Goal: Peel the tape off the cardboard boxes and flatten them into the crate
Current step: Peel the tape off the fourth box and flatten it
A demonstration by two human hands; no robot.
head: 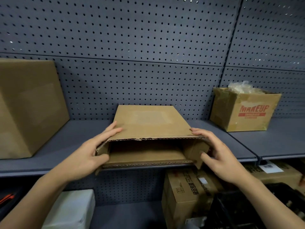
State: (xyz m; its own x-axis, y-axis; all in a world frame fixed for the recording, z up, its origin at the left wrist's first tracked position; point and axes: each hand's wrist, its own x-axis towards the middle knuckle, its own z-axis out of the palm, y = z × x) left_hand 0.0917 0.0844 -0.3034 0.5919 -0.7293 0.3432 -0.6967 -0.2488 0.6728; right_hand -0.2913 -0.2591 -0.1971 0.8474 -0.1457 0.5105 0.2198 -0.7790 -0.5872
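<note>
A grey pegboard wall (132,38) fills the upper frame, above a grey shelf (272,142). A large closed cardboard box (28,109) is seen at left. At centre, an open-ended cardboard box (148,123) lies on the shelf, gripped at its side flaps by the left hand (89,154) and the right hand (216,156). A "MAKEUP" box (245,111) stands at right, holding crumpled plastic (241,87).

On the shelf (272,141), an open box (148,126) lies between a large box (28,106) left and a printed box (244,109) right.
</note>
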